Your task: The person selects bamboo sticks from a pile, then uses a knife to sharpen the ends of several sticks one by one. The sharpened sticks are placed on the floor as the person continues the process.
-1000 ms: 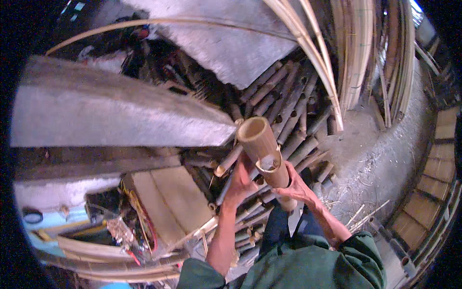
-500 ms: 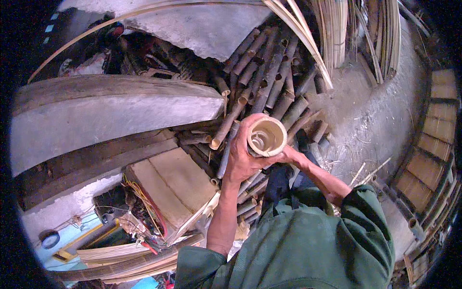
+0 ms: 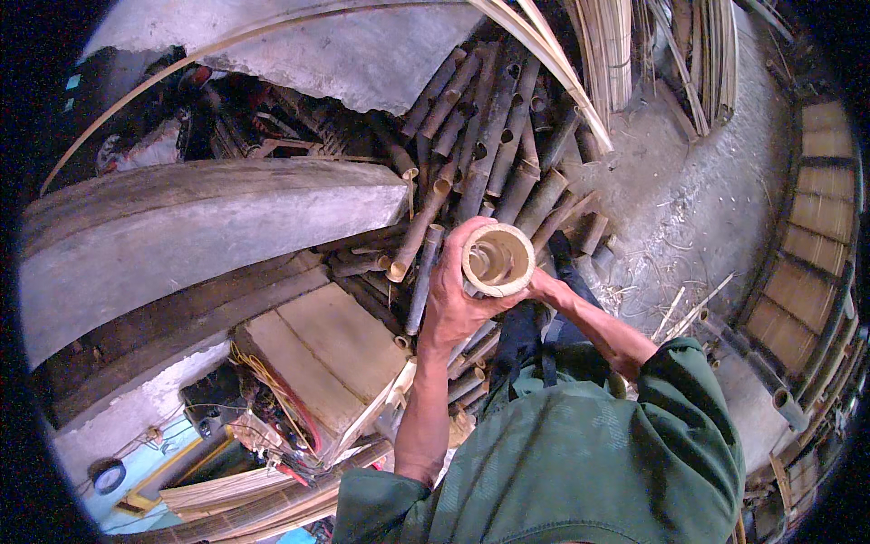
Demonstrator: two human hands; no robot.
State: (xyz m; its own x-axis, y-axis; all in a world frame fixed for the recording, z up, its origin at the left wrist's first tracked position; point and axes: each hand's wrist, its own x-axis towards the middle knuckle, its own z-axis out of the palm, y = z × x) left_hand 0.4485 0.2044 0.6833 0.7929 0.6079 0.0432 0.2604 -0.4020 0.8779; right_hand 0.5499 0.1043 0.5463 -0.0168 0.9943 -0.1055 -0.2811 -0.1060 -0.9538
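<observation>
I hold a thick, hollow bamboo section [image 3: 497, 260] upright, its open pale end facing the camera. My left hand [image 3: 453, 290] wraps around its left side just under the rim. My right hand [image 3: 541, 286] grips it from the right, mostly hidden behind the tube. Both forearms rise from green sleeves [image 3: 580, 453] at the lower edge. Behind the tube lies a pile of cut bamboo poles [image 3: 489, 127].
A grey concrete slab [image 3: 181, 227] runs across the left. A flat wooden box [image 3: 326, 363] sits lower left, with wires and bamboo strips [image 3: 227, 494] beside it. Split bamboo strips [image 3: 607, 54] lean at the top. Bare dusty floor [image 3: 707, 199] is at right, woven panels [image 3: 816, 254] beyond.
The bamboo section has come upright and closer to the camera, so its open end faces me. Both hands shifted with it and the view tilted down.
</observation>
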